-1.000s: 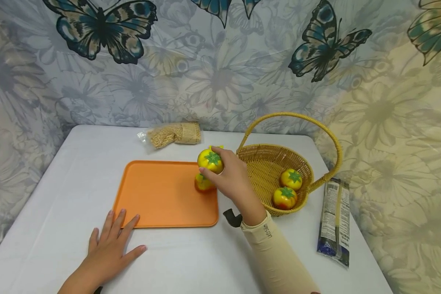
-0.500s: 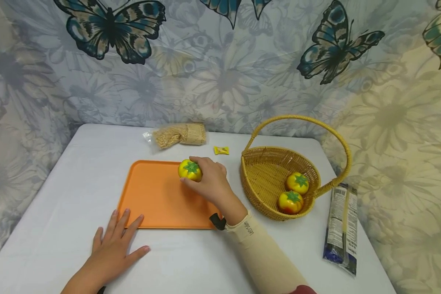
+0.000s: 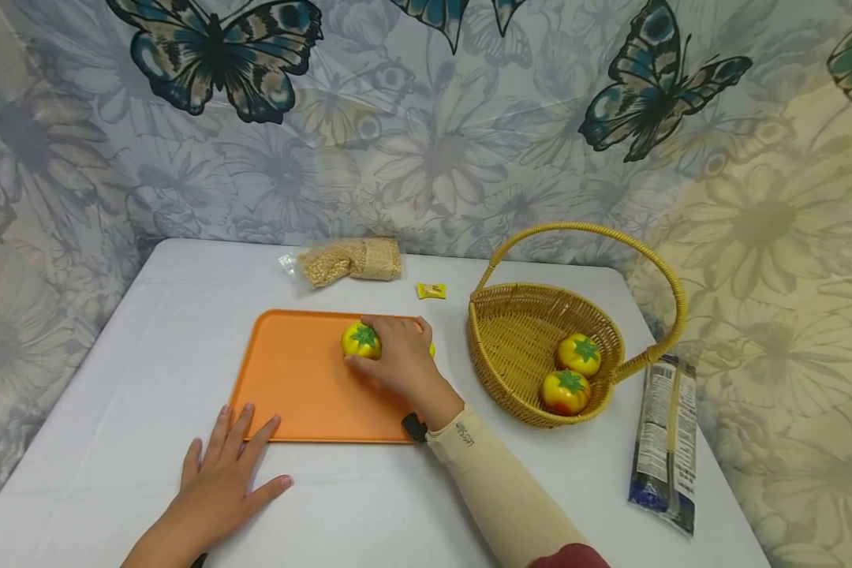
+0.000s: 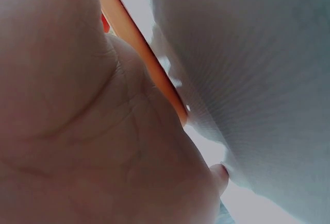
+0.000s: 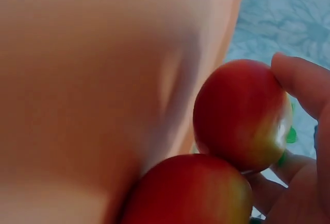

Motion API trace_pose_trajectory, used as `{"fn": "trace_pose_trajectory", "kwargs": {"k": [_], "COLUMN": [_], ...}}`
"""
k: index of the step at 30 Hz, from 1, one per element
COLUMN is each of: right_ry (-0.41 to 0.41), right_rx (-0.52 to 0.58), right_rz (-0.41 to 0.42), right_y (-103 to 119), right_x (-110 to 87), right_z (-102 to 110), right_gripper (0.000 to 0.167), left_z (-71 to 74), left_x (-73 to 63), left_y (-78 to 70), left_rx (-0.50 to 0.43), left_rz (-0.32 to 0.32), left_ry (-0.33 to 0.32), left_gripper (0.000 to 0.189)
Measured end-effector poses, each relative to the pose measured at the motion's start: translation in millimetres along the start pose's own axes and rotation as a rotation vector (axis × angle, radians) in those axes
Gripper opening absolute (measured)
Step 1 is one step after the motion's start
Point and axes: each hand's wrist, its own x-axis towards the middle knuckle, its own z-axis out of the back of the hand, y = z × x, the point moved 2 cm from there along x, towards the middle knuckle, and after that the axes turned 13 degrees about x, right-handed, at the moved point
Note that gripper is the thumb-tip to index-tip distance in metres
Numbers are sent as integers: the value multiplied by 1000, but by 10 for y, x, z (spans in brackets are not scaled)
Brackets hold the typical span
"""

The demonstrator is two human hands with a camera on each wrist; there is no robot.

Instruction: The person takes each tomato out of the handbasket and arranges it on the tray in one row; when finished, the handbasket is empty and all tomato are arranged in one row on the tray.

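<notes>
My right hand point(image 3: 401, 355) grips a yellow-and-red toy tomato point(image 3: 360, 339) with a green star-shaped top, over the right half of the orange tray point(image 3: 291, 394). In the right wrist view, thumb and fingers hold the red-bottomed tomato point(image 5: 237, 116), which appears to meet a second tomato point(image 5: 191, 193). That second one is mostly behind the hand in the head view; only a yellow sliver shows. My left hand point(image 3: 220, 485) lies palm down with fingers spread, fingertips at the tray's front left edge. Its palm point(image 4: 98, 126) fills much of the left wrist view.
A wicker basket point(image 3: 511, 339) with a tall handle stands right of the tray, holding two more tomatoes point(image 3: 566, 392). Behind the tray lie a bag of grain-like pieces point(image 3: 348, 262) and a small yellow packet point(image 3: 431, 291). A dark plastic package point(image 3: 663, 446) lies at the right edge.
My right hand has carried the tomato leftward from the tray's right edge and lowered it toward the tray. The yellow packet has come into view. My left hand keeps its place.
</notes>
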Motion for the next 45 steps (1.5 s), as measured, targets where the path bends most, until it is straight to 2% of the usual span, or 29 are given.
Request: {"fn": "trace_pose_trajectory", "kwargs": {"k": [12, 21, 28, 37, 41, 45], "right_ry": [14, 38, 28, -13, -48, -117], "right_rx": [-104, -117, -128, -62, -33, -4], "right_rz": [-51, -63, -52, -57, -78, -90], "right_y": [-36, -33, -14, 47, 73, 62], "right_x": [3, -30, -70, -116, -182, -274], "right_z": [-85, -71, -35, 152, 326, 566], "right_gripper": [73, 79, 86, 86, 84, 83], "left_z": [-40, -72, -70, -73, -73, -56], "left_x": [19, 27, 12, 18, 16, 6], "left_y": [19, 30, 43, 53, 44, 24], "left_rx": [0, -10, -8, -10, -12, -20], "left_rz": [-1, -6, -16, -19, -17, -14], "left_ry": [-4, 0, -15, -23, -13, -5], "left_gripper": [98, 100, 97, 96, 96, 95]}}
